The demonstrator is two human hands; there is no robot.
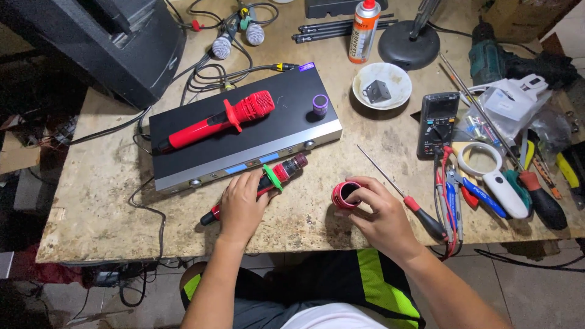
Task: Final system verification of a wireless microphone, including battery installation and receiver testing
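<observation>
My left hand (pixel 241 204) rests on a red microphone body (pixel 277 173) lying on the worn table, its head grille off and a green ring around its neck. My right hand (pixel 378 213) grips the red mesh grille (pixel 344 195) just to the right, opening facing up. A second, whole red microphone (pixel 219 119) lies on top of the black receiver box (pixel 244 152), beside a small purple cap (pixel 320 103).
A red-handled screwdriver (pixel 414 207) lies right of my right hand. Further right are a multimeter (pixel 437 122), magnifier (pixel 487 167), pliers and more tools. A white bowl (pixel 382 85), spray can (pixel 364 30), two microphones with cables (pixel 237 36) and a black speaker (pixel 109 42) sit behind.
</observation>
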